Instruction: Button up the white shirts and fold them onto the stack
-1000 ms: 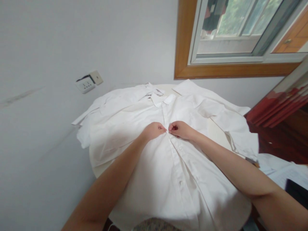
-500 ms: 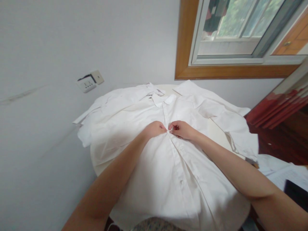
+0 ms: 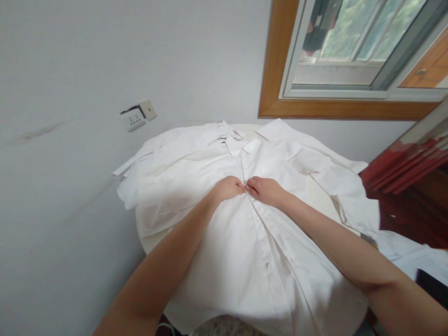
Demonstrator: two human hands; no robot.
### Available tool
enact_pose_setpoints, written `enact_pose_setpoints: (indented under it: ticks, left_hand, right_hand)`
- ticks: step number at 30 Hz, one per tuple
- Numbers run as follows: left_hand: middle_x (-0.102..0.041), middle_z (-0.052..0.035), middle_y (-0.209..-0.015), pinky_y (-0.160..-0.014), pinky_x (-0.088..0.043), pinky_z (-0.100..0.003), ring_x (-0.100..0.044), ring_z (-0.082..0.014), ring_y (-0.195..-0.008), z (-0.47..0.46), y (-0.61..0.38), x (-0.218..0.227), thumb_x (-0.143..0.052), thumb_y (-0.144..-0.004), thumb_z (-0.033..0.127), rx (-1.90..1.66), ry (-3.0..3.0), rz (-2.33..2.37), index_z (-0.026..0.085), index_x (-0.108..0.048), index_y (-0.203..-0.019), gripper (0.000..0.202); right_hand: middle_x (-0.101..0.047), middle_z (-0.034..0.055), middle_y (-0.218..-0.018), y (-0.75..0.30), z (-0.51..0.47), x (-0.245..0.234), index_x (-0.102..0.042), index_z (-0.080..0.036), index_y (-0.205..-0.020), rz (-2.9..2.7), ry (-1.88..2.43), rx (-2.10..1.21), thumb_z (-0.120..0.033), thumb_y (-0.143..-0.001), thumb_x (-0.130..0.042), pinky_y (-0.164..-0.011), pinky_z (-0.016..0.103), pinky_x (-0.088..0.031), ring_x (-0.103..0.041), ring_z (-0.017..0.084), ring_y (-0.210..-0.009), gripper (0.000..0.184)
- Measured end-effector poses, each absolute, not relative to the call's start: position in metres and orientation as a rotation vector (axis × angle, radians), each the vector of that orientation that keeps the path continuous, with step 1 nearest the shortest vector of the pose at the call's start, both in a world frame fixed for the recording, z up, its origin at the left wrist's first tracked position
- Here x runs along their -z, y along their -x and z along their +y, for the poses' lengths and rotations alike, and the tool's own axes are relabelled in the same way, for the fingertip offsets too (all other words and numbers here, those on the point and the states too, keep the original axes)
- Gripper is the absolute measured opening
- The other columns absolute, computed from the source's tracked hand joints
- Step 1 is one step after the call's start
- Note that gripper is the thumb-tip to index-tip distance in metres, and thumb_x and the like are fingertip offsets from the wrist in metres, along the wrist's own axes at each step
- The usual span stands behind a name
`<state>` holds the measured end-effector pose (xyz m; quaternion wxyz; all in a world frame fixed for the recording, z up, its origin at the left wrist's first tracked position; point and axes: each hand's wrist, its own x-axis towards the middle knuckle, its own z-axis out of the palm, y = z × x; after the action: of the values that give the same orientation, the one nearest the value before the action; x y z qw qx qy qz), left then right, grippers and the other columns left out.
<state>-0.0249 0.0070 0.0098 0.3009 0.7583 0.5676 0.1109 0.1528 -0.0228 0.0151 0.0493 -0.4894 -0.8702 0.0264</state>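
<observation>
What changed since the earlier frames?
The right hand has drawn its fingers leftward, narrowing the gap to the left hand at the front of the white shirt. The view shifted slightly. The shirt stays spread, both hands at its front.

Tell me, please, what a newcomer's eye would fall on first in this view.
Most likely the white shirt, spread across a pale table with its collar toward the wall. Near its middle, the left hand and right hand nearly meet, pinching at the button strip. The wood-framed window at the upper right and the red curtain at the right edge would probably come next.
</observation>
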Motion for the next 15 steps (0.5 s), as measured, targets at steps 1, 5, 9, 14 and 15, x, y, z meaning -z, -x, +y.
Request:
enact_pose_setpoints:
  ticks: [1, 5, 9, 14, 15]
  left_hand:
    - [-0.071, -0.0037, -0.07, -0.058, -0.042, -0.023, -0.061, -0.0151, -0.064, 0.0068, 0.0253, -0.0094, -0.063, -0.074, 0.032, -0.304, -2.002, 1.502, 0.015, -0.073, -0.079, 0.02]
    - [-0.073, -0.0033, -0.076, -0.063, -0.045, -0.023, -0.064, -0.0161, -0.069, 0.005, 0.0252, -0.0105, -0.064, -0.074, 0.028, -0.319, -1.993, 1.482, 0.018, -0.074, -0.08, 0.016]
    - [-0.074, -0.004, -0.081, -0.064, -0.045, -0.023, -0.065, -0.0167, -0.073, 0.0017, 0.0234, -0.013, -0.059, -0.077, 0.027, -0.283, -2.037, 1.515, 0.018, -0.073, -0.082, 0.018]
    - [-0.074, -0.0048, -0.085, -0.065, -0.045, -0.023, -0.066, -0.0171, -0.078, 0.0008, 0.0215, -0.011, -0.058, -0.079, 0.032, -0.288, -2.126, 1.545, 0.018, -0.072, -0.081, 0.02]
    - [-0.074, -0.005, -0.085, -0.065, -0.044, -0.023, -0.066, -0.0172, -0.078, 0.0011, 0.0213, -0.0105, -0.058, -0.08, 0.033, -0.281, -2.134, 1.546, 0.018, -0.072, -0.081, 0.021]
  right_hand:
    - [-0.066, 0.0082, -0.102, -0.1531, -0.0234, -0.016, -0.06, -0.02, -0.104, -2.687, 1.477, -0.065, -0.037, -0.1, -0.029, -0.067, 0.026, -0.039, -0.064, 0.019, -0.085, 0.035]
    - [-0.066, 0.0088, -0.105, -0.1538, -0.0266, -0.0178, -0.057, -0.021, -0.108, -2.744, 1.458, -0.038, -0.033, -0.1, -0.031, -0.067, 0.027, -0.039, -0.065, 0.02, -0.087, 0.031]
    - [-0.066, 0.011, -0.103, -0.1496, -0.0296, -0.0143, -0.058, -0.018, -0.108, -2.708, 1.514, 0.022, -0.031, -0.099, -0.034, -0.066, 0.029, -0.039, -0.065, 0.023, -0.087, 0.029]
    - [-0.069, 0.0077, -0.102, -0.1485, -0.0253, -0.0092, -0.062, -0.02, -0.099, -2.582, 1.546, -0.109, -0.029, -0.097, -0.037, -0.069, 0.026, -0.038, -0.064, 0.02, -0.092, 0.026]
    - [-0.069, 0.0072, -0.101, -0.1488, -0.0239, -0.0088, -0.063, -0.02, -0.097, -2.557, 1.557, -0.145, -0.029, -0.097, -0.038, -0.069, 0.026, -0.038, -0.064, 0.019, -0.091, 0.026]
